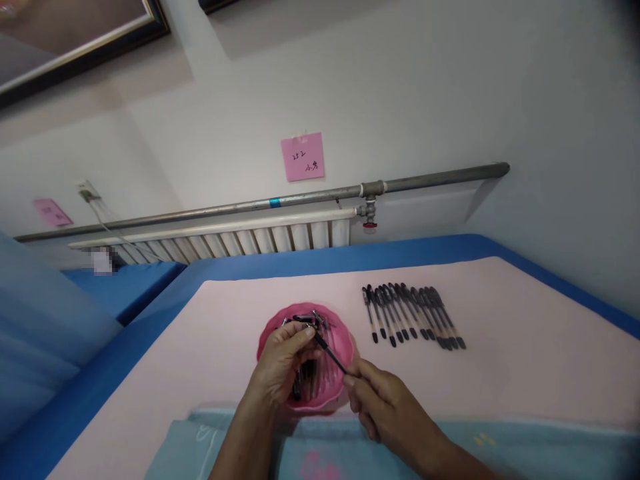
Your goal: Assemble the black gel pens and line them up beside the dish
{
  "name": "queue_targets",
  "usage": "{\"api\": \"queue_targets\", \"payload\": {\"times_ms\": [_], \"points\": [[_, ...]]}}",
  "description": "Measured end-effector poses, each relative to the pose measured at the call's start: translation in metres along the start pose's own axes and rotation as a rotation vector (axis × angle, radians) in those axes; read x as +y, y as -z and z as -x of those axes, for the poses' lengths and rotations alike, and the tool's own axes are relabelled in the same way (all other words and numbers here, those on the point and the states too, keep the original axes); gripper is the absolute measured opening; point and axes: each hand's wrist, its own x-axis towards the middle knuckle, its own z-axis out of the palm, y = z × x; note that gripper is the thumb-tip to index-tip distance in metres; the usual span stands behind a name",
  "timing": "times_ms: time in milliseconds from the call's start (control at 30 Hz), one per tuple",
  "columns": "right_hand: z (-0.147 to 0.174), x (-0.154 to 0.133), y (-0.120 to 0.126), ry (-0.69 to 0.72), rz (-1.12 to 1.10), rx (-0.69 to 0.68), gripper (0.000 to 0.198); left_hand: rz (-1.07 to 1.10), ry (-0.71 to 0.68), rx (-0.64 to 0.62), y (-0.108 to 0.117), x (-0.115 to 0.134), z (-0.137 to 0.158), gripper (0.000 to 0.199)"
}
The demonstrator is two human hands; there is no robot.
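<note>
Currently | left hand (284, 353): you are pinching far end of pen (331, 353) over basket (345, 337) | right hand (383, 400): pinching near end | ideally, you are aligning both grips axially

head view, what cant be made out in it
Head view: how many pens lie in the bowl; the left hand covers some.
Head view: the lower end of the held pen, hidden by the right hand.
Head view: the rest of the upper-left frame, cut off by edges.
Head view: writing on the far-left note, too small.
</note>
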Motion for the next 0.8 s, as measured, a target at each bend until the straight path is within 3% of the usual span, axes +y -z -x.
{"api": "queue_targets", "payload": {"times_ms": [233,433,500,567,700,800], "points": [[0.002,-0.007,0.002,-0.177,-0.093,-0.153,0.027,-0.006,-0.024,-0.067,-0.001,0.004,0.003,0.019],[-0.006,-0.006,0.009,-0.070,-0.283,-0.045,0.028,-0.157,-0.094,0.059,0.016,0.013,-0.003,0.029],[-0.009,-0.006,0.013,-0.054,-0.297,0.011,0.025,-0.401,-0.162,0.135,0.024,0.014,-0.005,0.025],[-0.010,-0.007,0.015,-0.076,-0.304,0.032,0.023,-0.791,-0.191,0.193,0.030,0.013,-0.006,0.018],[-0.010,-0.007,0.015,-0.118,-0.314,0.036,0.020,-1.552,-0.081,0.192,0.027,0.007,-0.004,0.014],[-0.010,-0.006,0.014,-0.131,-0.317,0.045,0.019,-1.712,0.004,0.125,0.021,0.002,-0.002,0.020]]}}
